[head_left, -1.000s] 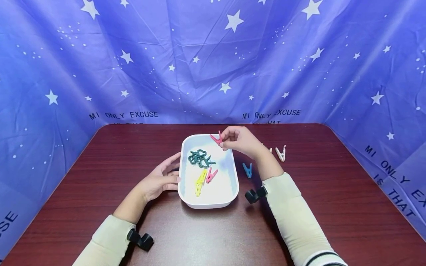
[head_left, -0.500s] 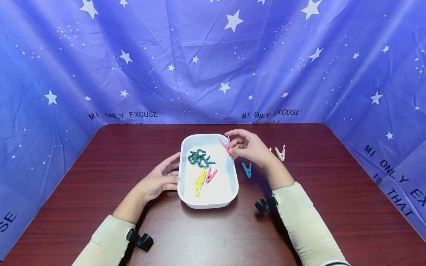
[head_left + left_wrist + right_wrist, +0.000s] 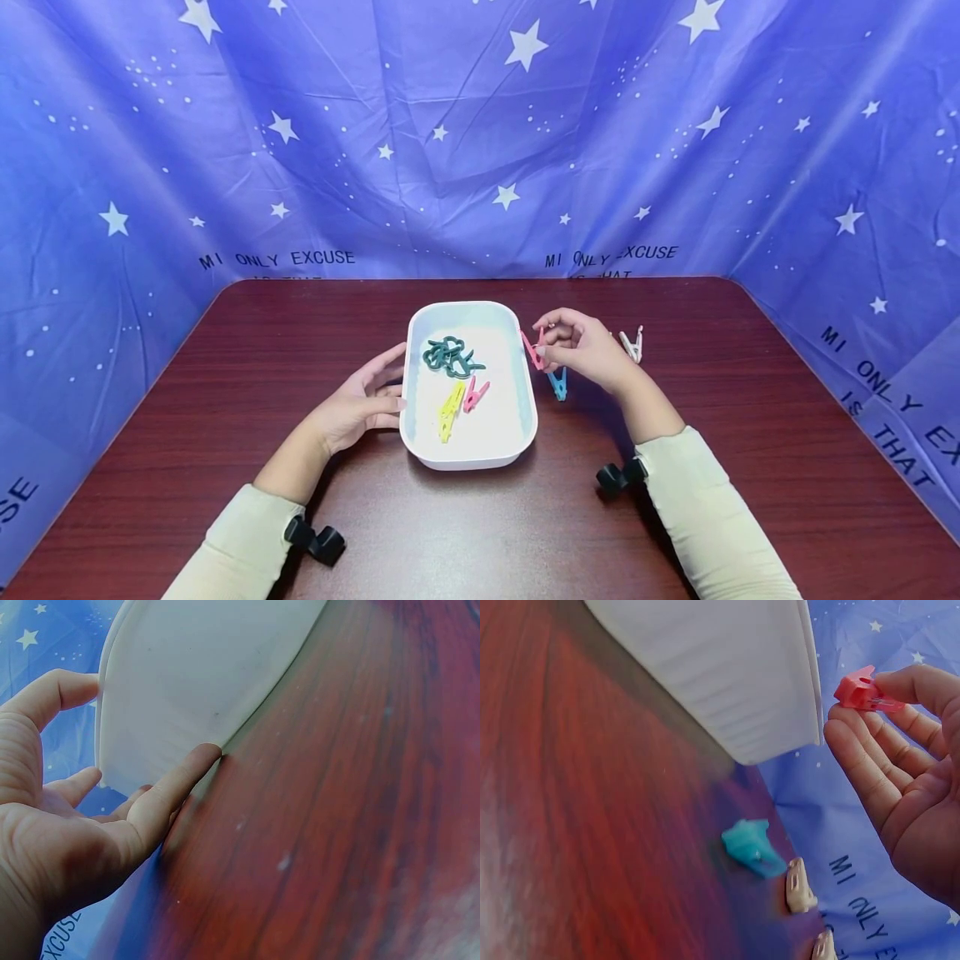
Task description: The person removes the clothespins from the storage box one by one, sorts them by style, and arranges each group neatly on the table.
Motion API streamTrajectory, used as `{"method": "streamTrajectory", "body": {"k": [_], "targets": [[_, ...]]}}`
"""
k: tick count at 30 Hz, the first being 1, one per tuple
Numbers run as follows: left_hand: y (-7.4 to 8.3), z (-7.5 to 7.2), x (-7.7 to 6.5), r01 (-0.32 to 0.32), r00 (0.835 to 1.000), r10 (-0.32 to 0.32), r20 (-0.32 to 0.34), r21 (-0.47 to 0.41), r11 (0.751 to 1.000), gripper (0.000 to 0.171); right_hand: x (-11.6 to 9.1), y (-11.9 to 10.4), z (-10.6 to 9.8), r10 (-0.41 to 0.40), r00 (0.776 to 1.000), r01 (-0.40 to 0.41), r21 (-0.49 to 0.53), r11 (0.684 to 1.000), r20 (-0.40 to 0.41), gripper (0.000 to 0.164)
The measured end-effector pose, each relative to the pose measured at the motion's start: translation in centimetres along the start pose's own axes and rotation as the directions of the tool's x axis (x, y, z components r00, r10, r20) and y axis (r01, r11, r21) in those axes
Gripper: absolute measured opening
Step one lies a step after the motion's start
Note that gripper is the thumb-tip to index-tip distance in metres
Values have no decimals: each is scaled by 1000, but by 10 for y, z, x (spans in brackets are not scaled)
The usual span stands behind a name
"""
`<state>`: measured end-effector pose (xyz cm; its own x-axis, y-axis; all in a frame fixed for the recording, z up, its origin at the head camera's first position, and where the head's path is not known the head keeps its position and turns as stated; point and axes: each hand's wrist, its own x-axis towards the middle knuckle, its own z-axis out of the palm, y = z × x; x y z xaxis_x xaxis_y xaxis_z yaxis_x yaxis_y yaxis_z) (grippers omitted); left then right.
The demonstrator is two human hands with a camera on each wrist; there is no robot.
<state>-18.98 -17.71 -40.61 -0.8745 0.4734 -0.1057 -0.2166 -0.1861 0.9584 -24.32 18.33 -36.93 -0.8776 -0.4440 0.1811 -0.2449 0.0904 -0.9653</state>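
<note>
Between the thumb and fingers of my right hand point(image 3: 581, 342) a pink clothespin point(image 3: 861, 691) is pinched, held up just outside the right rim of a white plastic tub point(image 3: 528, 417). My left hand point(image 3: 360, 404) touches the tub's left side, its fingertips spread along the wall in the left wrist view. Inside the tub lie a yellow clothespin point(image 3: 451, 412), another pink clothespin point(image 3: 476, 395) and a tangle of dark green clips point(image 3: 450, 358). On the table below my right hand is a blue clothespin point(image 3: 558, 387), partly overlapped by the held one in the head view.
Two whitish clothespins, a nearer one point(image 3: 800, 886) and a farther one point(image 3: 823, 946), lie right of the blue one. The dark red wooden table point(image 3: 225, 433) ends at the back against a blue star-printed curtain point(image 3: 465, 150).
My right hand has moved right and toward me, carrying the pink clothespin from over the tub to outside its right rim. The left hand and the tub have stayed in place.
</note>
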Motion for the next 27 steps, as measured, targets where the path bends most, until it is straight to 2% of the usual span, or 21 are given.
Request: {"method": "streamTrajectory", "body": {"k": [9, 15, 22, 27], "targets": [[1, 0, 0, -13, 1000, 13, 7, 11, 1000, 93, -12, 9, -12, 13, 1000, -12, 3, 1000, -27, 32], [1, 1, 0, -13, 1000, 13, 7, 11, 1000, 93, -19, 13, -19, 10, 999, -11, -18, 1000, -37, 24], [1, 1, 0, -12, 1000, 12, 9, 7, 1000, 93, -27, 20, -30, 33, 998, -34, -15, 999, -50, 33], [0, 0, 0, -14, 1000, 14, 9, 11, 1000, 92, -31, 28, -39, 71, 996, -71, 3, 997, -61, 32]]}}
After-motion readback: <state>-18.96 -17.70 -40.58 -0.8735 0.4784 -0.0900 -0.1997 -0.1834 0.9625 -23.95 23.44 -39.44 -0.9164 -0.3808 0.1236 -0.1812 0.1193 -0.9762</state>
